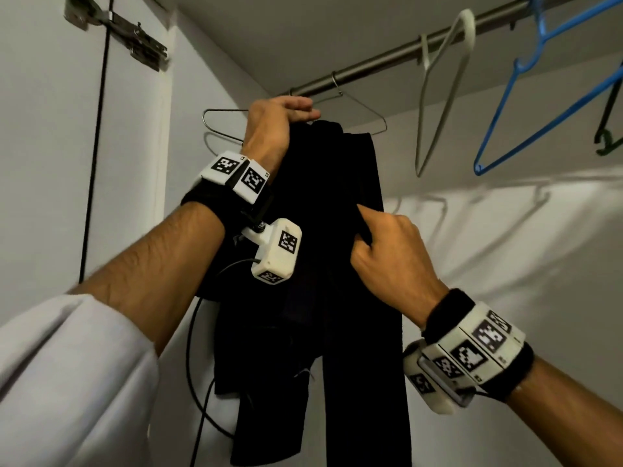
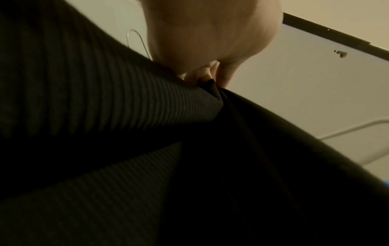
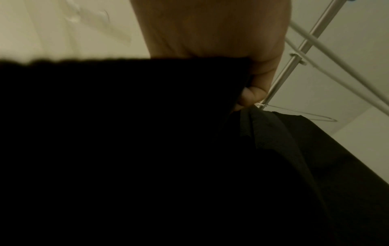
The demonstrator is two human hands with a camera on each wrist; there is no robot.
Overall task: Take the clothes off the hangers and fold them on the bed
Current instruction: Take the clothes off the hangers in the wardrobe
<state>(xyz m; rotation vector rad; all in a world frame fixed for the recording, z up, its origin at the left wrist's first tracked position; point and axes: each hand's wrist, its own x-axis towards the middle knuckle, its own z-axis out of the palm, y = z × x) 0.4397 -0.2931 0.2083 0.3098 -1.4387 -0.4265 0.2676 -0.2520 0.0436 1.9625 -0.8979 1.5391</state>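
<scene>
Hanging from a wire hanger on the closet rail, a black garment drapes straight down, its lower ends running out of the head view at the bottom. Left hand is up at the top of the garment, fingers curled over the fabric where it folds across the hanger bar; in the left wrist view the fingertips pinch a ribbed black edge right at the fold. Right hand is lower, at the garment's right side about midway up its visible length, fingers curled and bunching a fold of the cloth; right wrist view shows a fingertip tucked against the black fabric, rest too dark to read. Both hands are holding the garment, neither is spread wide. Wrist bands with black-and-white markers on both forearms, a small white camera box dangling off the left one with a cable. Farther right along the rail: a white hanger, a blue hanger, and a dark green one at the frame edge, all bare. A door hinge shows upper left on the white closet wall.
</scene>
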